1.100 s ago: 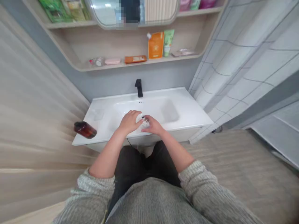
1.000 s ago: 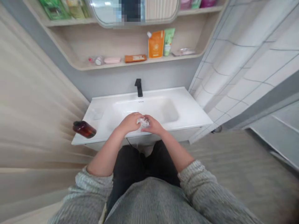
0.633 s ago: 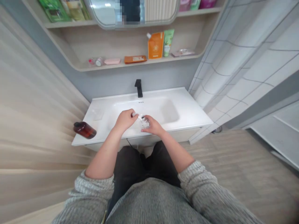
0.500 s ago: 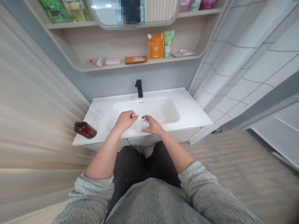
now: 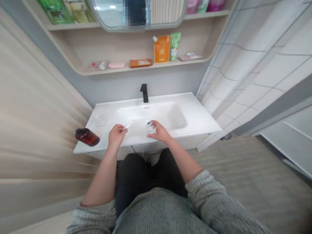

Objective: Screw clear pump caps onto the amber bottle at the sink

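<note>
A thin translucent piece (image 5: 128, 125) is pinched in the left hand (image 5: 116, 136); a small clear container (image 5: 151, 128) is gripped in the right hand (image 5: 159, 132), above the white basin (image 5: 177, 115). The hands are held apart. A brown bottle (image 5: 88, 137) is seen on the surface (image 5: 203, 121) at left

- Left hand (image 5: 115, 136), right hand (image 5: 159, 132): one each
- Thin pale stick (image 5: 128, 124): one
- Clear container (image 5: 151, 128): one
- Brown bottle (image 5: 88, 137): one
- Black faucet (image 5: 144, 93): one
- Basin (image 5: 168, 115): one
- Overflow holes (image 5: 146, 107): three
- Mirror (image 5: 106, 14): one
- Orange pouch (image 5: 162, 48), far shelf (image 5: 165, 65): one
- Orange packet (image 5: 140, 63): one
- Green tube (image 5: 175, 46): one
- Pink case (image 5: 117, 65): one
</note>
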The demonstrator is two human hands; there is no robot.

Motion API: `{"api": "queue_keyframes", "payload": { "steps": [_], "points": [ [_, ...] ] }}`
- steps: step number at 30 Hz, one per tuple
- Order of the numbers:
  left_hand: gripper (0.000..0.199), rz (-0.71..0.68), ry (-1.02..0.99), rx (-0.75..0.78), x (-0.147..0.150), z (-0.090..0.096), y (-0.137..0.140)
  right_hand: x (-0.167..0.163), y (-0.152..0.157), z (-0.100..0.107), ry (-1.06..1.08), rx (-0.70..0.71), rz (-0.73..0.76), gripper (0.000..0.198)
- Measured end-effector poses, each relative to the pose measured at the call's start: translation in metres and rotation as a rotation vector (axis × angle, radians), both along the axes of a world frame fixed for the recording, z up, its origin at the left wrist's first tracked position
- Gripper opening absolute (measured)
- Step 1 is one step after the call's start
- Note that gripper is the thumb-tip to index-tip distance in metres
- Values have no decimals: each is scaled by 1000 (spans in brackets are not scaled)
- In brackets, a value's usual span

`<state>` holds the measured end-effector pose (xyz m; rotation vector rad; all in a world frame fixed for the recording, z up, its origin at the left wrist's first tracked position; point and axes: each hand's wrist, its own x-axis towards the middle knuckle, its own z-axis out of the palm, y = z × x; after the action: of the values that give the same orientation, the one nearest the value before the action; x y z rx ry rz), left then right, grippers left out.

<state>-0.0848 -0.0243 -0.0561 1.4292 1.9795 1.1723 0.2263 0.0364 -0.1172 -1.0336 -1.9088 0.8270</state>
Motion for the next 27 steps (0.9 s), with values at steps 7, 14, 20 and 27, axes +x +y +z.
{"api": "queue_keyframes", "payload": {
  "steps": [7,14,20,27],
  "points": [
    [25,276,493,-87,-46,-8,-26,0,1,-3,-30,-15,-26,105],
    [31,256,822,-169,-74,-7,-14,0,0,-2,-26,0,-34,103],
    [31,166,861,-242,-79,-12,-4,0,-1,0,-17,-16,-22,101],
    [33,153,879,-243,-72,-11,-6,1,-3,3,-29,-26,-22,100]
  ]
}}
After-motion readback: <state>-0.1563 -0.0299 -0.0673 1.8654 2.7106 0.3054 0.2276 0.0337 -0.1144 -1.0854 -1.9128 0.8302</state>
